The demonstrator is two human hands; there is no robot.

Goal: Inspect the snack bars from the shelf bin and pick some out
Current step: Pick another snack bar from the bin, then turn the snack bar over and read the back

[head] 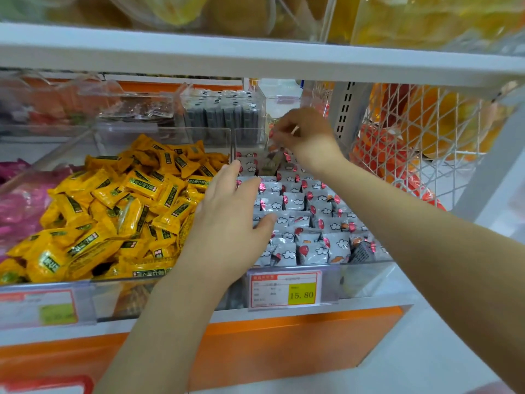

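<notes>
The clear bin (pixel 366 273) is nearly full of grey snack bars (pixel 312 223), so picking looks barely begun. The left hand (pixel 227 223) lies open, fingers straight, over their left edge. The right hand (pixel 306 132) seems to pinch a single bar (pixel 272 137) above the back.

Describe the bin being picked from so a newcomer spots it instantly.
Find the big heap of yellow packets; the clear bin directly right of it is the one. Only its packs are small, grey-white with cloud prints, and its price tag reads 15.80.
</notes>
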